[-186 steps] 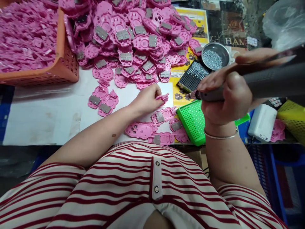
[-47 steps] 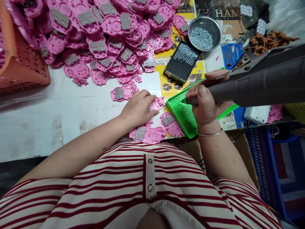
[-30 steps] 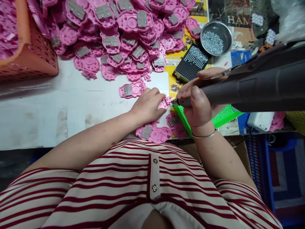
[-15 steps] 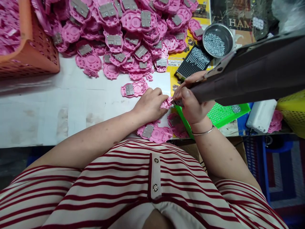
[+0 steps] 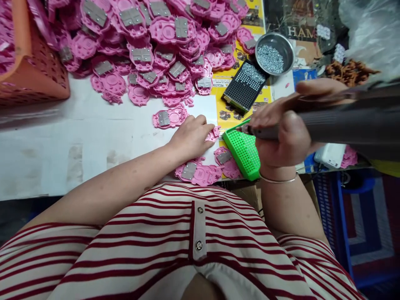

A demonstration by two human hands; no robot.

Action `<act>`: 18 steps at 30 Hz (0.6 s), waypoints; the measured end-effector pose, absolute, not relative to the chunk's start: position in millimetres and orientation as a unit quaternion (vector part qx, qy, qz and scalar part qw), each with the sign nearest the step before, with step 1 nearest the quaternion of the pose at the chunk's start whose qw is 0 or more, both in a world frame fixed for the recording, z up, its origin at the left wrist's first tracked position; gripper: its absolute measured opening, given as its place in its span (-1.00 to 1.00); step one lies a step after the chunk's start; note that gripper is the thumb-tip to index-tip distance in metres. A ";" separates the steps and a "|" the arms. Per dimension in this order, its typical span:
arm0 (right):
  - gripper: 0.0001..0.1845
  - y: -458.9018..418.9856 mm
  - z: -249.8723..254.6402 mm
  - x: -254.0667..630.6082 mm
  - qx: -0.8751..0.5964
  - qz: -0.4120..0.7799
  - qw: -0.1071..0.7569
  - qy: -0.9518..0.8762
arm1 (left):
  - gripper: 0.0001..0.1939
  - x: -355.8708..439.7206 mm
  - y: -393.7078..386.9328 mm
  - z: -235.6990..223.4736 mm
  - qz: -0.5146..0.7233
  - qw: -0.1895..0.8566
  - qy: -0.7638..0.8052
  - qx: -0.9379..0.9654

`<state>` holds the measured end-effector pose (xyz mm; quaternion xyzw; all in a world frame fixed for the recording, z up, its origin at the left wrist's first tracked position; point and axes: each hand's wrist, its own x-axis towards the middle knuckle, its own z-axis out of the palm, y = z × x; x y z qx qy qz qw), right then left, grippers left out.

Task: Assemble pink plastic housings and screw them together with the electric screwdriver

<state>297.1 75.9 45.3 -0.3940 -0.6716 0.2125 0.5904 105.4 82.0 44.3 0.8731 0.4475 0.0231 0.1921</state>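
My left hand (image 5: 193,136) presses down on a pink plastic part (image 5: 213,134), its fingers closed over it on the white work surface. In my right hand (image 5: 286,133) is a dark electric screwdriver (image 5: 340,118), gripped near its tip end. The tip points left, over the green perforated tray (image 5: 246,152), apart from the part under my left hand. A pink housing with a grey metal plate (image 5: 170,116) lies just beyond my left hand. Nearer my body are another pink housing (image 5: 200,173) and a plated pink piece (image 5: 227,161).
A large heap of pink housings (image 5: 140,54) covers the back. An orange basket (image 5: 37,79) of pink parts stands at the left. Screws fill a metal bowl (image 5: 275,54) beside a black perforated tray (image 5: 243,87). At the right are a white box (image 5: 329,155) and a clear plastic bag (image 5: 375,37).
My right hand has drawn the screwdriver to the right, off the pink part and over the green tray. My left hand still holds the part down. The whole view has shifted slightly.
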 end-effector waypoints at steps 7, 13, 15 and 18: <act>-0.63 72.9 40.2 313.0 -0.418 0.135 0.662 -0.607 | -0.62 107.2 82.8 48.5 -0.001 0.202 0.449 0.870; -0.59 72.9 33.5 310.7 -0.412 0.133 0.683 -0.588 | -0.64 106.7 82.7 46.7 0.017 0.206 0.449 0.869; -0.59 71.3 34.7 311.0 -0.414 0.152 0.682 -0.584 | -0.64 106.5 82.5 46.2 0.021 0.208 0.451 0.868; -0.62 69.7 33.5 311.4 -0.410 0.175 0.690 -0.570 | -0.64 106.4 82.5 46.0 0.023 0.207 0.450 0.868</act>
